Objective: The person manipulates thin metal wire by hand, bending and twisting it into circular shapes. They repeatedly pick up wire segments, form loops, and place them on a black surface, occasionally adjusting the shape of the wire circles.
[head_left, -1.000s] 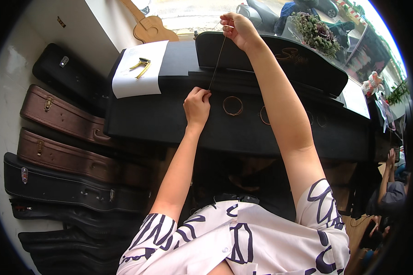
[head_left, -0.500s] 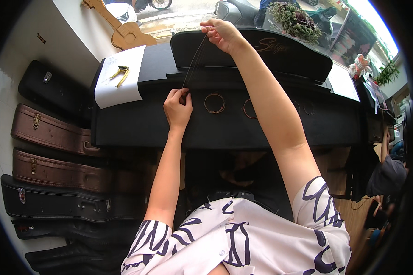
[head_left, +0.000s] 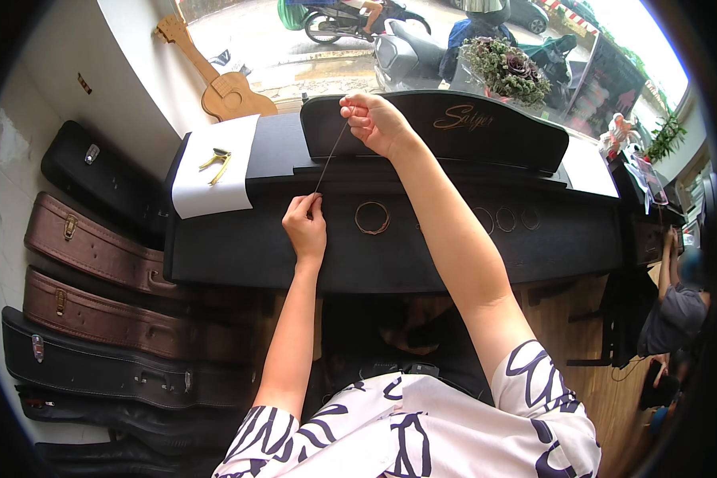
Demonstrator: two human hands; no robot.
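A thin guitar string runs taut on a slant between my two hands. My left hand pinches its lower end just above the black piano top. Higher up, in front of the raised black panel, my right hand has its fingers closed on the upper end. A copper-coloured coiled string lies right of my left hand. Several more coils, among them a thin coiled string, lie beyond my right forearm, which covers part of that row.
On white paper at the left rests a gold capo. A small wooden guitar leans by the window. Guitar cases are stacked at the left. Another person is at the far right.
My right hand has come down nearer to my left, and the string between them now looks like a single line instead of a narrow loop. The view has tilted up slightly.
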